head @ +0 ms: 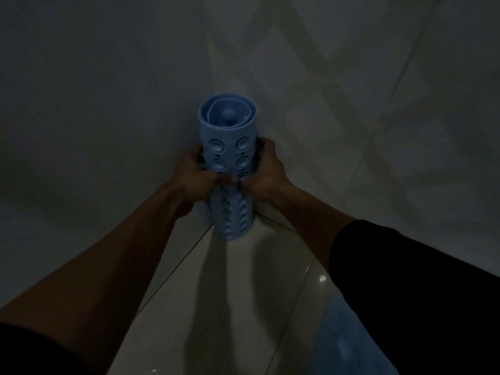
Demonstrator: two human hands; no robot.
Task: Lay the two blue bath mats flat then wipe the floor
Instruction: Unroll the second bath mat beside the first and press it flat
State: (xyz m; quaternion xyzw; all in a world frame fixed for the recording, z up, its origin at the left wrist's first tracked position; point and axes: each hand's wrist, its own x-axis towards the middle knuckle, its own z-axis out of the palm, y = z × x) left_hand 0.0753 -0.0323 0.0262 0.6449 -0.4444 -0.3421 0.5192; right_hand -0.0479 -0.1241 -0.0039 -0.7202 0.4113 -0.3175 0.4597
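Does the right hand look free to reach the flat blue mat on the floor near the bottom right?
Probably not at once: the right hand and left hand both grip the rolled blue suction-cup mat; the flat blue mat lies under that forearm.

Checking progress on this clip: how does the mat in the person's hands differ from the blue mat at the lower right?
The rolled mat stands upright in the wall corner, coiled into a tube; the second mat lies spread on the floor. The rolled one is in the grip of the left hand and right hand; the second is untouched, partly behind the sleeve. Both are light blue.
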